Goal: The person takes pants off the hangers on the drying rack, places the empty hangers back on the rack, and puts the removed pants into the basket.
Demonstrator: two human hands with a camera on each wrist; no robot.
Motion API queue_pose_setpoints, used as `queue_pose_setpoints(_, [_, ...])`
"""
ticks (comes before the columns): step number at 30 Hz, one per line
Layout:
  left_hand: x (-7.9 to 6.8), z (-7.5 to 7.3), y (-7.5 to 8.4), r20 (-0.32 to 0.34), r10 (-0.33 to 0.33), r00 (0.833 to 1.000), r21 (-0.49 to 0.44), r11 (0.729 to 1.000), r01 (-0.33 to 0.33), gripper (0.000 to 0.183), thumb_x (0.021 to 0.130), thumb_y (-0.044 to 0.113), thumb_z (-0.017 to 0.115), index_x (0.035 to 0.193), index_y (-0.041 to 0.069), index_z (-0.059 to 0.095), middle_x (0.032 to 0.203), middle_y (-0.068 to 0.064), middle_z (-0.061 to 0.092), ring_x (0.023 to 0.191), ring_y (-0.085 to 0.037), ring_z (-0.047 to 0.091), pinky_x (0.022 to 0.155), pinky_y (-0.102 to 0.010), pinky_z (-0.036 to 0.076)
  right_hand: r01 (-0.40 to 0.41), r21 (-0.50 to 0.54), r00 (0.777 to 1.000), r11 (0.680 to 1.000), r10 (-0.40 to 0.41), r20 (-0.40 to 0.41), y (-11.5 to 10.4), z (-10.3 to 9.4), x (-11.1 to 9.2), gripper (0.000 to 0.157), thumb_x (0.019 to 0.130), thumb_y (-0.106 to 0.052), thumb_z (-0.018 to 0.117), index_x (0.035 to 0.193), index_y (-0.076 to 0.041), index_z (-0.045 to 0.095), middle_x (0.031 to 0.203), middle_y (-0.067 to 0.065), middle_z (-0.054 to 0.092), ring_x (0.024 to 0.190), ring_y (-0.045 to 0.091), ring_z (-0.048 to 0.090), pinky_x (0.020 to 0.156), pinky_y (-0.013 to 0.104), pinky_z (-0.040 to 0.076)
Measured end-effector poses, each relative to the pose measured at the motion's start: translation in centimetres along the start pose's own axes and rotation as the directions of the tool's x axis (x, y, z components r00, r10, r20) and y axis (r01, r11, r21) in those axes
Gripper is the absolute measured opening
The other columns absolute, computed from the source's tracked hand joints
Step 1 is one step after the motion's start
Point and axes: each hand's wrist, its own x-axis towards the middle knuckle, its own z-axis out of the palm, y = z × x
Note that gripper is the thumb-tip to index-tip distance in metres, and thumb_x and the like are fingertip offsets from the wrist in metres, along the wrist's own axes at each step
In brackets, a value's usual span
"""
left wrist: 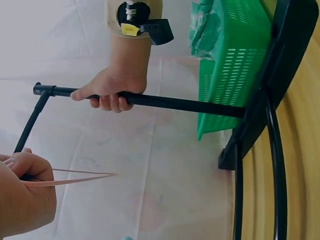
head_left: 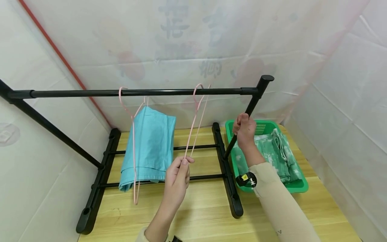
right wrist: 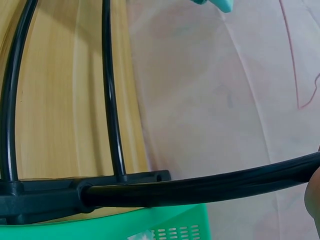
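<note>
My left hand (head_left: 175, 178) pinches the near end of a pink hanger (head_left: 191, 131), whose hook sits over the black rail of a clothes rack (head_left: 169, 92). Seen from the left wrist, that hand (left wrist: 30, 192) is at the lower left with the hanger (left wrist: 82, 178) sticking out of it. My right hand (head_left: 245, 130) grips the rack's slanted right post (left wrist: 185, 104); only a bit of this hand (right wrist: 313, 200) shows in the right wrist view. Left of my left hand, folded blue cloth (head_left: 151, 141) hangs on another pink hanger (head_left: 134, 154).
A green basket (head_left: 303, 186) with folded green-and-white cloth (head_left: 279, 151) stands right of the rack. The rack's black feet (head_left: 232, 198) rest on a wooden tabletop (head_left: 205, 222). White sheeting (head_left: 341, 101) encloses the back and sides.
</note>
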Motion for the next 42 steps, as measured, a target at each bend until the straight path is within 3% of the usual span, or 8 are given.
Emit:
queue_pose_setpoints(8, [-0.4,0.0,-1.1,-0.013,-0.018,1.000,0.000,1.000,0.018,0.032,0.110,0.023,0.038,0.108,-0.001,0.059,0.060,0.000,0.034,0.044,-0.006,0.026,0.037,-0.022,0.021,-0.002,0.001,1.000,1.000,0.002,0.002,-0.1,0.2,0.0,0.051,0.101,-0.051,0.049,0.070,-0.013,0.037,0.053,-0.006,0.024,0.040,0.012,0.015,0.039,0.029,0.012])
queue_pose_setpoints(13, [-0.7,0.0,-1.7,-0.020,-0.018,1.000,-0.005,1.000,0.018,0.033,0.110,0.023,0.039,0.121,0.003,0.062,0.065,-0.005,0.042,0.043,-0.006,0.027,0.036,-0.021,0.023,-0.003,0.021,1.000,1.000,0.003,-0.001,0.0,0.2,0.0,0.053,0.100,-0.052,0.052,0.069,-0.012,0.036,0.054,-0.003,0.020,0.040,0.011,0.014,0.039,0.029,0.011])
queue_pose_setpoints(20, [-2.3,0.0,-2.5,-0.114,0.047,0.992,0.011,0.999,-0.046,0.032,0.107,0.013,0.046,0.137,0.006,0.056,0.104,-0.018,0.067,0.044,-0.009,0.041,0.037,-0.024,0.041,-0.023,0.016,1.000,1.000,0.024,-0.012,-0.2,0.4,-0.2,0.048,0.103,-0.048,0.049,0.069,-0.017,0.037,0.052,-0.007,0.023,0.040,0.012,0.012,0.039,0.029,0.010])
queue_pose_setpoints(25, [-3.2,-0.2,-2.9,-0.145,0.027,0.989,0.046,0.999,-0.020,0.033,0.105,0.013,0.051,0.138,0.012,0.055,0.116,-0.010,0.068,0.053,-0.012,0.049,0.047,-0.027,0.051,-0.030,0.016,0.999,0.999,0.030,-0.029,0.0,0.1,-0.2,0.049,0.102,-0.048,0.049,0.070,-0.015,0.035,0.053,-0.005,0.022,0.041,0.012,0.012,0.040,0.029,0.011])
queue_pose_setpoints(29, [-3.5,-0.3,-2.9,-0.118,0.024,0.993,0.043,0.999,-0.019,0.035,0.105,0.011,0.051,0.140,0.010,0.054,0.117,-0.012,0.067,0.055,-0.012,0.052,0.050,-0.028,0.054,-0.023,0.019,0.999,1.000,0.023,-0.024,0.1,0.1,-0.2,0.049,0.103,-0.047,0.048,0.070,-0.014,0.036,0.053,-0.005,0.023,0.040,0.012,0.014,0.040,0.029,0.012])
queue_pose_setpoints(33, [-3.9,-0.1,-3.1,-0.085,0.046,0.995,0.041,0.998,-0.043,0.036,0.105,0.009,0.049,0.141,0.007,0.051,0.116,-0.017,0.066,0.057,-0.015,0.055,0.053,-0.029,0.056,-0.016,0.009,0.999,1.000,0.017,-0.040,0.1,0.0,-0.2,0.049,0.103,-0.048,0.049,0.070,-0.014,0.036,0.053,-0.005,0.022,0.040,0.012,0.014,0.039,0.028,0.012])
queue_pose_setpoints(42, [-4.8,0.0,-3.6,-0.142,0.137,0.980,0.054,0.990,-0.131,0.039,0.104,0.000,0.048,0.142,0.005,0.050,0.126,-0.015,0.062,0.080,-0.012,0.061,0.068,-0.028,0.058,0.009,0.022,1.000,1.000,-0.009,-0.018,0.2,0.1,-0.2,0.049,0.104,-0.045,0.048,0.067,-0.014,0.037,0.052,-0.004,0.021,0.040,0.010,0.013,0.038,0.029,0.012])
